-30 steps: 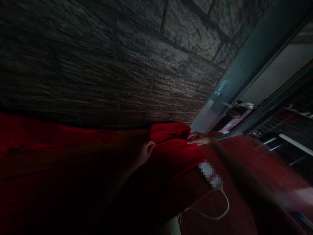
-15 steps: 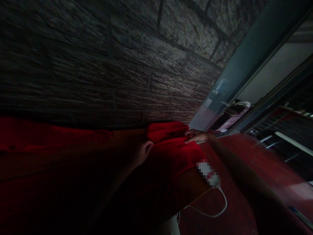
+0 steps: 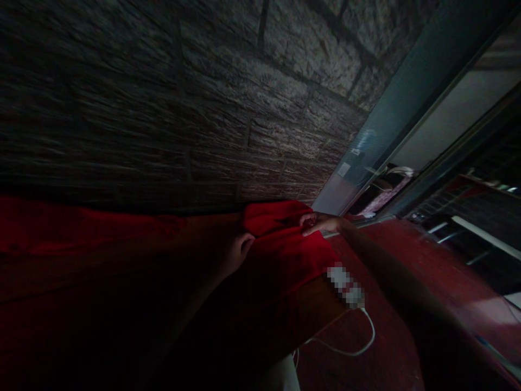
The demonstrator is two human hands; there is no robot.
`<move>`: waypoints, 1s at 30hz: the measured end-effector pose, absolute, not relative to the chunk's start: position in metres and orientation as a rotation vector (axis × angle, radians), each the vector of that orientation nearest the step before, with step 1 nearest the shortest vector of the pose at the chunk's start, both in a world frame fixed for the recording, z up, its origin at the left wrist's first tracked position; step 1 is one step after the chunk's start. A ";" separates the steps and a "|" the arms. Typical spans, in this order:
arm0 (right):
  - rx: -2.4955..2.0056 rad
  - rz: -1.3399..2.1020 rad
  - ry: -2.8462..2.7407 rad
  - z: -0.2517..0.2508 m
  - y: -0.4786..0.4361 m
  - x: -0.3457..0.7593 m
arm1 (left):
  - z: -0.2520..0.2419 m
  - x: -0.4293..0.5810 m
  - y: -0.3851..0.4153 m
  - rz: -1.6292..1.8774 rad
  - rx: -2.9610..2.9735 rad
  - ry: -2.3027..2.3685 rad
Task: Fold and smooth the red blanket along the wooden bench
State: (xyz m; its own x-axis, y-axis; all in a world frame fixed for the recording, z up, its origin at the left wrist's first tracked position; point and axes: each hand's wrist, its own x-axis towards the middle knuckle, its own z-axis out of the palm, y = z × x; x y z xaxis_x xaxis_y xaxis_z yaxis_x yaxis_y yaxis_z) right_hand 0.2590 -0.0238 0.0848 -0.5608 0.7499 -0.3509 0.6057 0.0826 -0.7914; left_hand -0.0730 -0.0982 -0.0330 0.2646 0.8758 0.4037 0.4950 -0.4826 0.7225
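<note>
A red cloth lies on a wooden table, with a fold or slit-like opening running across its upper part. The thumb and fingers of my left hand are pinched together on the cloth at the left end of this fold. My right hand is at the fold's right end, its fingers curled and closed on the cloth's edge. Deep shadow covers my left forearm and the lower part of the cloth.
A blurred-out white device with a white cable rests by the table's right corner. More red fabric lies at the left. A stone-block wall rises behind the table. A grey door frame and red floor are at the right.
My right hand has shifted slightly left along the cloth's fold. My left hand stays in place on the cloth. The view has moved a little.
</note>
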 end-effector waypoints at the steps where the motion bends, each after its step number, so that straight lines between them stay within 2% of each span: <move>1: -1.396 1.480 -2.196 0.085 -0.024 0.259 | -0.033 -0.073 -0.098 1.111 2.087 1.241; 10: -1.468 1.427 -2.262 0.094 -0.014 0.244 | -0.029 -0.073 -0.100 1.099 2.117 1.241; 16: -1.618 1.238 -2.503 0.095 -0.008 0.246 | -0.028 -0.073 -0.100 1.087 2.123 1.246; 23: -1.474 1.357 -2.314 0.089 -0.018 0.253 | -0.025 -0.072 -0.102 1.084 2.122 1.251; 30: -1.599 1.188 -2.265 0.094 -0.019 0.264 | -0.025 -0.071 -0.101 1.070 2.129 1.251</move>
State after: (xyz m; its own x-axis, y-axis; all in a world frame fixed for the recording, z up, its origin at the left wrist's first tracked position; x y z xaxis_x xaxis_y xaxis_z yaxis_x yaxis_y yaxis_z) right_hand 0.2638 -0.0189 0.0936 -0.4325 0.8421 -0.3221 0.7439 0.1314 -0.6552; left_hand -0.0713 -0.1012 -0.0252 0.2889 0.8720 0.3952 0.5258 -0.4895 0.6957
